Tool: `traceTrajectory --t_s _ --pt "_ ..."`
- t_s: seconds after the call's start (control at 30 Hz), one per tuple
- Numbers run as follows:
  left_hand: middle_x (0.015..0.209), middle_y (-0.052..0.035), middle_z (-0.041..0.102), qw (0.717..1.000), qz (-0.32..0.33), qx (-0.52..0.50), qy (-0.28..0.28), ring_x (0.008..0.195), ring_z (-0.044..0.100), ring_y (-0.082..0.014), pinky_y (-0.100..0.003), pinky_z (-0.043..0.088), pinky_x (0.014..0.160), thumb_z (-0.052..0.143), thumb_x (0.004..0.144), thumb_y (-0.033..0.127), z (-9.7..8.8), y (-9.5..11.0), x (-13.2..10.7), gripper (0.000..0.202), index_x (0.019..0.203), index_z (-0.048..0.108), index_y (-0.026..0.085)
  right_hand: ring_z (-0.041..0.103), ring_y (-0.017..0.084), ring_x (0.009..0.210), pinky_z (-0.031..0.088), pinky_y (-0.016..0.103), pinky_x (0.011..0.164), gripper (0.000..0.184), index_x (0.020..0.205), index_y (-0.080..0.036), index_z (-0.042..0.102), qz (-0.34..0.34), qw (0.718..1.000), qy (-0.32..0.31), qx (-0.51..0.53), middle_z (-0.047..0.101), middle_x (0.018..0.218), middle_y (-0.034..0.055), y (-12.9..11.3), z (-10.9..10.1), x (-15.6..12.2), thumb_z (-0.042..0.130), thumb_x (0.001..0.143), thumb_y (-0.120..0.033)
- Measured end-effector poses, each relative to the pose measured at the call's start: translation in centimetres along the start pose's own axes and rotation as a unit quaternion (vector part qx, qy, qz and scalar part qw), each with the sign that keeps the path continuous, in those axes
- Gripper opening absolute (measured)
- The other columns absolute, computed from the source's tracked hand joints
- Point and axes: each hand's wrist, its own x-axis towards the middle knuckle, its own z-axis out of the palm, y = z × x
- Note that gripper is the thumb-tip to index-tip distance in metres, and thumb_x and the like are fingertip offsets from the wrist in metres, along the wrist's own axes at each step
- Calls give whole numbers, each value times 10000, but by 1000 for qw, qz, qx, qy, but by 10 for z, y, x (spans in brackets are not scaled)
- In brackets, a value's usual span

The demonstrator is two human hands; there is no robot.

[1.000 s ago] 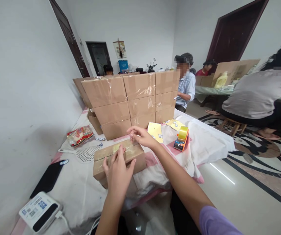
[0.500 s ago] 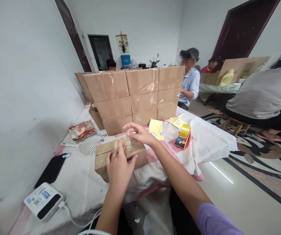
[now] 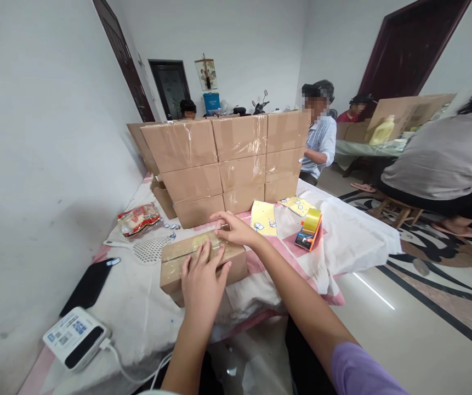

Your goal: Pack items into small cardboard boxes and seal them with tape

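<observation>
A small cardboard box (image 3: 172,277) lies on the cloth in front of me, with shiny tape along its top. My left hand (image 3: 203,274) rests flat on the near part of the lid, its fingers apart. Over the right end of the box, my right hand (image 3: 236,228) has thumb and forefinger closed together. Whatever is in that pinch is too small to make out. To the right, an orange and blue tape dispenser (image 3: 308,233) with a yellow roll stands beside yellow printed cards (image 3: 263,218).
A wall of stacked cardboard boxes (image 3: 242,170) rises behind. On the left lie a red snack bag (image 3: 140,219), a white fly swatter (image 3: 152,249), a black phone-like slab (image 3: 86,288) and a white cabled device (image 3: 75,337). A person in a light blue shirt (image 3: 322,137) sits beyond.
My left fingers have spread and flattened onto the lid. My right hand has moved slightly right and down, keeping its pinch. The box stays in place.
</observation>
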Motion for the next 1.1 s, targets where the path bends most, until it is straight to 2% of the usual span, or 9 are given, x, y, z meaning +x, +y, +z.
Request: traceTrajectory --t_s 0.17,0.23,0.3,0.47,0.63,0.7,0.83,0.97,1.1 --pt "1532 -51 450 1000 15 3 3 1394 444 -367 -562 399 1079 525 966 364 -2 1 0 391 1323 647 262 560 135 834 443 283 834 686 1447 -211 386 -5 1000 17 -15 562 827 -32 -7 0 0 569 804 -55" --pt "1544 -59 427 1000 17 0 10 1389 451 -371 -579 400 1073 523 966 344 -2 2 -2 375 1302 660 253 527 129 793 437 278 808 699 1434 -205 410 -4 998 40 -46 526 819 -37 -4 -2 2 544 775 -18" --pt "1505 -56 484 1000 20 -11 13 1375 471 -361 -596 388 1077 519 967 325 -1 3 -3 364 1296 658 261 506 126 769 437 274 785 659 1396 -197 451 12 997 49 -51 496 807 -43 1 -6 3 543 768 -22" --pt "1394 -42 601 999 30 -35 20 1354 497 -349 -602 369 1075 549 954 312 1 1 -4 375 1317 636 276 568 140 840 466 278 790 526 1295 -167 550 95 995 28 -5 572 924 1 4 -8 5 647 779 -138" --pt "1335 -48 642 997 47 -33 44 1316 534 -359 -589 376 1019 578 947 305 8 -4 -3 341 1277 660 284 609 221 1009 468 327 883 526 1120 -156 663 197 978 -55 -46 655 1120 75 -2 -6 6 838 660 -342" --pt "1297 -35 669 996 64 -33 60 1282 564 -354 -574 374 992 578 952 306 12 -8 -3 297 1230 683 297 622 229 970 475 325 842 461 1054 -156 683 222 973 -25 -51 682 1052 67 -2 -2 7 826 671 -369" --pt "1267 -18 689 986 120 -23 113 1209 621 -322 -529 354 973 539 979 339 20 -18 -2 262 1189 691 303 630 203 862 479 301 769 232 937 -155 686 258 960 106 -13 681 882 33 2 7 3 735 746 -277" --pt "1244 -18 703 968 190 -11 164 1172 645 -290 -474 341 978 472 1008 395 24 -30 0 304 1206 677 291 630 179 901 500 287 784 350 1175 -167 598 244 959 138 43 665 999 34 0 9 -26 632 836 -246" --pt "1254 -11 700 948 260 -19 182 1169 651 -252 -417 352 979 467 1013 397 23 -40 0 329 1275 634 289 571 211 1148 448 350 998 666 1394 -242 438 145 977 88 126 542 1333 73 -6 0 -76 730 806 -355"
